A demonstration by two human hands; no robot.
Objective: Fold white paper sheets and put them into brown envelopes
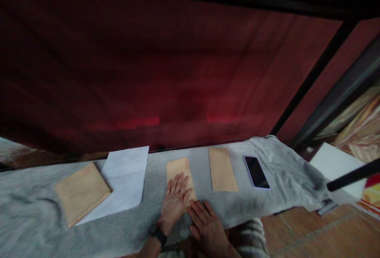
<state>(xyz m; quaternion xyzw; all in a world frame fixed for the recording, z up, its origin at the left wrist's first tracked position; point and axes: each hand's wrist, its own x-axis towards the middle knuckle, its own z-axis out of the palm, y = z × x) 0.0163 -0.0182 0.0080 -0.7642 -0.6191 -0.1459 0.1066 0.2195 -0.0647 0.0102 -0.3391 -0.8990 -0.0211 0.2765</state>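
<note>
Gripping nothing, our left hand and right hand lie flat by the near edge of the envelope, bare cloth separating it from paper leftward, second envelope rightward.

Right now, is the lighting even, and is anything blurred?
Head view: the broad dark red backdrop darkens towards its upper left, with brighter red patches low down; head view: red print on the middle flat brown paper envelope is too soft to read.

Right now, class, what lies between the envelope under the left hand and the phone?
In the head view, another brown envelope lies there, on the grey cloth.
</note>
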